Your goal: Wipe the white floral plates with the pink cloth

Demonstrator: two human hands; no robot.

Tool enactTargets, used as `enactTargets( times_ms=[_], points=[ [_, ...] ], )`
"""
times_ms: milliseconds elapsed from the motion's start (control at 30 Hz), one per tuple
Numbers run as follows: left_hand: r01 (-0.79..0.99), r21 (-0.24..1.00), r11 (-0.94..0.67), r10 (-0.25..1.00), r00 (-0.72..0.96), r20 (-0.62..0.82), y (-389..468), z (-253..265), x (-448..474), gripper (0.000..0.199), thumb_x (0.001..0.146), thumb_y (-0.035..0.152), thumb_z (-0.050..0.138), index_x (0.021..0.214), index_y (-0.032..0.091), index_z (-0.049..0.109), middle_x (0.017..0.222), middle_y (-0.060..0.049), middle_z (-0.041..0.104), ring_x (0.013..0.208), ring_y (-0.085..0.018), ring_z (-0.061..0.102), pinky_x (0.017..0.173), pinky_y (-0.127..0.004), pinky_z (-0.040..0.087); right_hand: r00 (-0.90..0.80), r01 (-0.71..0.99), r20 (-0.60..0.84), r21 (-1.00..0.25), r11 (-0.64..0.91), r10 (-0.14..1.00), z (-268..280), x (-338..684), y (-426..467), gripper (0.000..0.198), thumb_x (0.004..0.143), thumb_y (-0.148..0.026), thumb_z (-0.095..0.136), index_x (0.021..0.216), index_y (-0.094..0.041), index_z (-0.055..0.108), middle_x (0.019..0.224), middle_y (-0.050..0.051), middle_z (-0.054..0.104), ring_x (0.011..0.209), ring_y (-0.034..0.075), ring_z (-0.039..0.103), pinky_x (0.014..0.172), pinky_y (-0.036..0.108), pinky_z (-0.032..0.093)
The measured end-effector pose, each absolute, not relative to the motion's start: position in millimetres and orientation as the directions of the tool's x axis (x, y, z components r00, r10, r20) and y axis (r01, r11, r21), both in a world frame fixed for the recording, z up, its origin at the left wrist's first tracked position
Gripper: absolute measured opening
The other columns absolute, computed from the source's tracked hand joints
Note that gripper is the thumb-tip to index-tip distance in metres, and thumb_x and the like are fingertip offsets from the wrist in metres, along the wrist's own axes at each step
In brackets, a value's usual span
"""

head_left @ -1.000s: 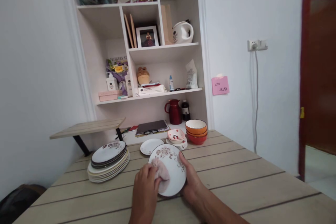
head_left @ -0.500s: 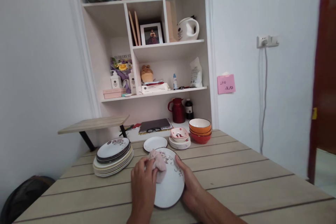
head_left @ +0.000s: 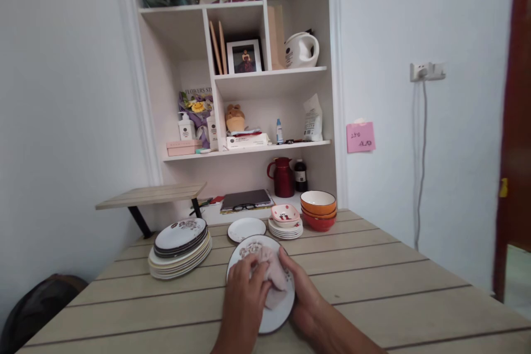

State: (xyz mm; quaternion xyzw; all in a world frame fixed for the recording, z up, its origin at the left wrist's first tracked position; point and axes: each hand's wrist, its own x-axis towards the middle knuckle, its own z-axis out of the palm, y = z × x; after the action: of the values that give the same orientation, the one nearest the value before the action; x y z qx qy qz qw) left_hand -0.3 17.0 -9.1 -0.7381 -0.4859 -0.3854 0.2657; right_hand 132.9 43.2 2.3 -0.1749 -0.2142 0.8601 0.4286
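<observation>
A white plate (head_left: 279,318) with a dark rim and a brown flower print is tilted up over the near part of the table. My right hand (head_left: 305,293) grips its right edge, thumb on the face and fingers behind. Closed on a crumpled pale pink cloth (head_left: 274,274), my left hand (head_left: 248,293) presses it against the middle of the plate. Part of the print is hidden by the cloth and fingers. Just beyond, another dark-rimmed white plate (head_left: 246,229) lies on the table. To the left stands a stack of plates (head_left: 180,249), a flower-printed one on top.
Small plates (head_left: 286,230) carry a pink-rimmed dish (head_left: 285,214) behind my hands. Orange and red bowls (head_left: 318,210) are stacked to their right. A raised wooden stand (head_left: 151,195) is at the back left of the plank table (head_left: 373,287). Behind, a red jug (head_left: 284,177) stands under shelves.
My left hand has slid the cloth rightward across the plate, from its upper left to its middle. The right hand keeps its hold. The view has shifted slightly.
</observation>
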Motion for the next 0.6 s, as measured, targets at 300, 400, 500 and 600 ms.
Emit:
enactTargets(
  times_ms=[300,400,500,600],
  points=[
    [0.969,-0.001,-0.248,0.512,0.132,0.849,24.8,-5.7,-16.1,0.022,0.079,0.016,0.059,0.1,0.021,0.064,0.1,-0.006,0.061,0.093,-0.021,0.058,0.08,-0.036,0.048,-0.542,-0.705,-0.104,-0.484,-0.518,0.834,4.9,128.6,39.1,0.055,0.079,-0.051,0.059,0.114,-0.009,0.063,0.101,0.015,0.073,0.089,0.025,0.068,0.088,0.038,0.046],
    [0.95,0.035,-0.311,0.568,0.156,0.808,23.8,-8.1,-12.7,0.024,0.079,0.014,0.056,0.101,0.022,0.063,0.101,-0.005,0.061,0.092,-0.02,0.058,0.08,-0.035,0.048,-0.513,-0.717,-0.128,-0.481,-0.505,0.849,4.5,136.6,47.3,0.06,0.078,-0.054,0.059,0.115,-0.008,0.062,0.101,0.016,0.072,0.091,0.026,0.067,0.088,0.039,0.046],
    [0.916,0.087,-0.393,0.631,0.199,0.75,21.8,-11.2,-7.7,0.025,0.08,0.013,0.055,0.103,0.022,0.062,0.104,-0.006,0.06,0.094,-0.02,0.058,0.082,-0.036,0.048,-0.508,-0.721,-0.123,-0.48,-0.499,0.853,4.0,142.6,52.9,0.063,0.078,-0.057,0.057,0.115,-0.006,0.062,0.1,0.017,0.072,0.093,0.028,0.066,0.088,0.039,0.046],
    [0.89,0.105,-0.443,0.66,0.245,0.71,19.1,-12.9,-2.6,0.026,0.08,0.014,0.057,0.104,0.023,0.061,0.107,-0.006,0.059,0.095,-0.02,0.058,0.083,-0.036,0.049,-0.531,-0.714,-0.1,-0.481,-0.508,0.841,3.4,144.4,54.1,0.063,0.078,-0.058,0.056,0.112,-0.005,0.063,0.098,0.017,0.073,0.095,0.028,0.066,0.087,0.038,0.047]
  ],
)
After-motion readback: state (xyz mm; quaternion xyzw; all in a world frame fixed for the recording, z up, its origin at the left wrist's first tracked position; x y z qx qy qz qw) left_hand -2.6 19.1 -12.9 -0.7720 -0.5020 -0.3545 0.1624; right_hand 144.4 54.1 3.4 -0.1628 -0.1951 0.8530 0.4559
